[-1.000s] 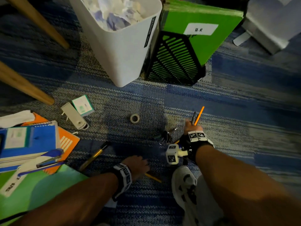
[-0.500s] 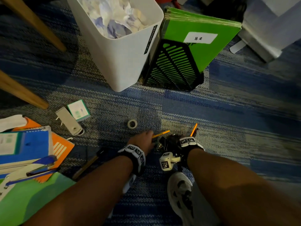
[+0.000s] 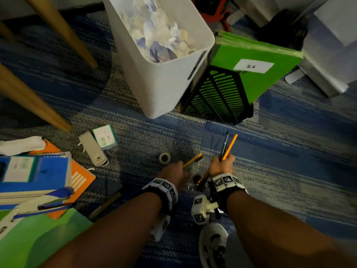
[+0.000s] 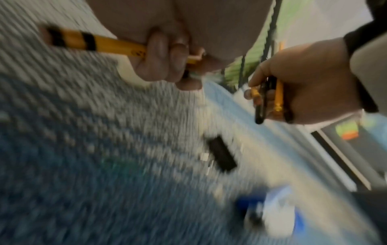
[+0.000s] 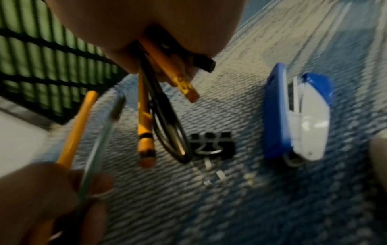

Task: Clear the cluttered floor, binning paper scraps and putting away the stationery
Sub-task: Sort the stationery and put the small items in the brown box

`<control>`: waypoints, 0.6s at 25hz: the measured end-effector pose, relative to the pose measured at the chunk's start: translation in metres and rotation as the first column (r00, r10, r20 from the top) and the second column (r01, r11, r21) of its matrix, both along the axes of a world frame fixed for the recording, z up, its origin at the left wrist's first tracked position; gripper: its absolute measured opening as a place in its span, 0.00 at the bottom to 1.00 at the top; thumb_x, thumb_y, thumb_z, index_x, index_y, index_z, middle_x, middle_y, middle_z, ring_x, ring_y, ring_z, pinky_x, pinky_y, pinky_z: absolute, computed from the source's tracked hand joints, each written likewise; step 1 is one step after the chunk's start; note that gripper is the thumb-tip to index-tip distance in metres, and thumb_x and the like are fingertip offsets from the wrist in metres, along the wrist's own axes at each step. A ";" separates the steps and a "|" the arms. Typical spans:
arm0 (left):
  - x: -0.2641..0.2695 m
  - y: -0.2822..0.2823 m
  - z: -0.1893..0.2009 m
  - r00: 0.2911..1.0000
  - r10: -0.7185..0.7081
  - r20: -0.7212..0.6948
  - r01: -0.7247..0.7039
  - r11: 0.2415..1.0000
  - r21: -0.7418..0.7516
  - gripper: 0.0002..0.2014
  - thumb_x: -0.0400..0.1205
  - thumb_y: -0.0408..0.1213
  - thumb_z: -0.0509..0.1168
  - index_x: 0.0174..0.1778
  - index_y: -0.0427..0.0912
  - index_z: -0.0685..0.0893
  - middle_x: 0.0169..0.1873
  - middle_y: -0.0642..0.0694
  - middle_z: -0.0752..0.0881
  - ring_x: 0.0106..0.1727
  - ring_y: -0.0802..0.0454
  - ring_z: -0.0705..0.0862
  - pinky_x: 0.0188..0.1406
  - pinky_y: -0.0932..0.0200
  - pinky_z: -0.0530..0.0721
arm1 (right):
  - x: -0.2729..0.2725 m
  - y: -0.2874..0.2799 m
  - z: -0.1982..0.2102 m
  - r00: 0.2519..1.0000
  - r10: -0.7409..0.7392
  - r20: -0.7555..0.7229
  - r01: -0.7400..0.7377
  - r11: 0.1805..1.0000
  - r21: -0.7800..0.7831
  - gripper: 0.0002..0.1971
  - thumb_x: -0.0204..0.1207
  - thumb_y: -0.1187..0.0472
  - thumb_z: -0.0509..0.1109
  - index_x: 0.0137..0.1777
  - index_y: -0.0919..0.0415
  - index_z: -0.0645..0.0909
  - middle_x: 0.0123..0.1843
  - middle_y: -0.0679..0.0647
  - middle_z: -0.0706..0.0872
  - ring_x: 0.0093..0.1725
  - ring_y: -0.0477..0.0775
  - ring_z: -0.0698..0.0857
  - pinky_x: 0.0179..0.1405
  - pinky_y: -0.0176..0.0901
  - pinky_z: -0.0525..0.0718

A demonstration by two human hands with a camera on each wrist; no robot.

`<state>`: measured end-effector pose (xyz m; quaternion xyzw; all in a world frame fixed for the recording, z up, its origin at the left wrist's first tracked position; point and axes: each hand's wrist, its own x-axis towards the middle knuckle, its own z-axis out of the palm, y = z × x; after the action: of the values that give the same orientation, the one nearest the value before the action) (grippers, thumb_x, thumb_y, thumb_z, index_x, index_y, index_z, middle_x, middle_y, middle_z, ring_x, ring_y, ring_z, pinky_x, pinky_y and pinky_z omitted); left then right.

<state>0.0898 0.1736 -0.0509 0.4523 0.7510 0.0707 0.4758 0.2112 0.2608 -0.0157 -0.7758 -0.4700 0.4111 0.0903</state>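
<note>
From the head view, our left hand [image 3: 174,172], which a second ago was low on the carpet, has come up at centre beside our right hand [image 3: 222,165], gripping a pencil [image 3: 193,160]. The right clutches a bundle [image 3: 228,147] of pens and pencils. The bin [image 3: 166,89] stands upper centre.

Left wrist: our fingers [image 4: 159,54] curl round the pencil at upper left.

Right wrist: a clip [image 5: 212,145] and stapler [image 5: 297,119] lie at centre right, uncollected. We judge a handover comes next.

head: looks down, floor | wrists: low, close, facing fwd | shared: binder clip [image 5: 212,145]
</note>
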 end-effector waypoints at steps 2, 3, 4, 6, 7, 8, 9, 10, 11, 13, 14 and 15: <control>-0.019 0.002 0.023 0.987 0.159 0.008 -0.159 0.983 0.088 0.13 0.86 0.40 0.54 0.59 0.34 0.74 0.52 0.29 0.83 0.53 0.31 0.82 0.43 0.47 0.75 | -0.034 0.000 0.020 0.991 -0.008 -0.135 0.017 0.997 0.069 0.08 0.80 0.67 0.61 0.54 0.58 0.66 0.31 0.55 0.73 0.27 0.55 0.71 0.26 0.42 0.69; -0.028 0.004 0.035 0.975 0.223 0.019 -0.223 0.964 0.143 0.13 0.87 0.39 0.53 0.60 0.34 0.74 0.52 0.29 0.84 0.54 0.31 0.82 0.45 0.46 0.75 | -0.051 -0.001 0.029 0.978 0.005 -0.211 0.013 0.997 0.082 0.07 0.79 0.70 0.62 0.52 0.60 0.69 0.27 0.53 0.73 0.25 0.53 0.71 0.22 0.39 0.70; -0.038 0.006 0.048 0.960 0.275 0.045 -0.279 0.940 0.196 0.13 0.87 0.38 0.53 0.60 0.33 0.75 0.52 0.28 0.84 0.54 0.31 0.82 0.46 0.45 0.76 | -0.069 -0.004 0.039 0.949 0.006 -0.314 0.019 0.997 0.076 0.05 0.78 0.72 0.63 0.49 0.62 0.72 0.22 0.51 0.74 0.22 0.50 0.72 0.18 0.35 0.70; -0.056 0.010 0.077 0.925 0.353 0.137 -0.378 0.885 0.272 0.13 0.87 0.38 0.54 0.59 0.35 0.76 0.50 0.29 0.85 0.52 0.30 0.82 0.45 0.45 0.76 | -0.104 -0.007 0.057 0.848 -0.007 -0.530 0.037 0.998 0.046 0.04 0.80 0.68 0.66 0.44 0.61 0.78 0.19 0.46 0.77 0.19 0.45 0.75 0.19 0.32 0.72; -0.063 0.012 0.090 0.903 0.388 0.183 -0.427 0.855 0.295 0.14 0.86 0.40 0.53 0.58 0.35 0.77 0.49 0.30 0.85 0.51 0.31 0.83 0.44 0.45 0.77 | -0.117 -0.007 0.066 0.809 0.032 -0.587 0.003 0.998 0.060 0.04 0.81 0.62 0.67 0.44 0.58 0.79 0.23 0.45 0.80 0.23 0.45 0.78 0.24 0.35 0.75; -0.073 0.013 0.103 0.880 0.424 0.214 -0.473 0.820 0.322 0.16 0.86 0.43 0.52 0.58 0.36 0.77 0.48 0.30 0.85 0.50 0.32 0.83 0.42 0.46 0.78 | -0.132 -0.005 0.074 0.784 0.120 -0.609 -0.072 0.992 0.102 0.05 0.82 0.57 0.67 0.46 0.57 0.80 0.29 0.46 0.83 0.29 0.47 0.81 0.30 0.38 0.78; -0.082 0.014 0.115 0.856 0.458 0.240 -0.517 0.786 0.339 0.17 0.86 0.45 0.51 0.57 0.35 0.77 0.48 0.31 0.85 0.48 0.33 0.83 0.40 0.48 0.77 | -0.144 -0.002 0.083 0.758 0.212 -0.617 -0.147 0.977 0.154 0.06 0.83 0.55 0.65 0.52 0.57 0.81 0.36 0.48 0.85 0.36 0.49 0.84 0.35 0.42 0.81; -0.090 0.013 0.127 0.835 0.485 0.258 -0.549 0.755 0.359 0.16 0.87 0.44 0.51 0.57 0.34 0.76 0.47 0.30 0.85 0.48 0.33 0.83 0.39 0.50 0.75 | -0.154 0.001 0.093 0.727 0.305 -0.615 -0.223 0.952 0.209 0.09 0.83 0.56 0.64 0.57 0.58 0.81 0.43 0.49 0.87 0.43 0.51 0.86 0.41 0.45 0.84; -0.098 0.012 0.139 0.831 0.497 0.248 -0.556 0.734 0.390 0.15 0.87 0.42 0.52 0.57 0.34 0.76 0.48 0.31 0.85 0.49 0.34 0.83 0.41 0.51 0.74 | -0.162 0.004 0.103 0.681 0.411 -0.607 -0.306 0.912 0.274 0.11 0.83 0.57 0.64 0.62 0.58 0.81 0.50 0.49 0.88 0.49 0.50 0.88 0.48 0.46 0.86; -0.110 0.006 0.155 0.876 0.459 0.146 -0.471 0.755 0.456 0.20 0.86 0.44 0.47 0.59 0.33 0.77 0.50 0.34 0.85 0.52 0.38 0.83 0.45 0.55 0.74 | -0.172 0.009 0.119 0.573 0.632 -0.522 -0.495 0.774 0.394 0.16 0.82 0.56 0.65 0.68 0.57 0.79 0.58 0.49 0.88 0.58 0.48 0.87 0.58 0.46 0.84; -0.114 0.000 0.165 0.898 0.431 0.088 -0.417 0.769 0.484 0.24 0.83 0.46 0.43 0.60 0.33 0.76 0.51 0.36 0.85 0.52 0.39 0.83 0.46 0.55 0.74 | -0.176 0.009 0.128 0.527 0.717 -0.456 -0.580 0.696 0.423 0.17 0.82 0.54 0.66 0.69 0.55 0.78 0.59 0.49 0.88 0.59 0.48 0.86 0.59 0.47 0.83; -0.117 -0.004 0.170 0.912 0.409 0.033 -0.366 0.776 0.514 0.25 0.82 0.46 0.42 0.60 0.34 0.76 0.50 0.37 0.85 0.51 0.39 0.83 0.46 0.54 0.74 | -0.179 0.013 0.136 0.498 0.769 -0.401 -0.638 0.638 0.431 0.16 0.81 0.53 0.66 0.67 0.55 0.78 0.57 0.50 0.88 0.57 0.49 0.86 0.58 0.49 0.82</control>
<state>-0.0271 0.1701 0.1190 0.3999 0.8006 0.3447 0.2834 0.0323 0.2734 0.1198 -0.3444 -0.7420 0.5598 0.1322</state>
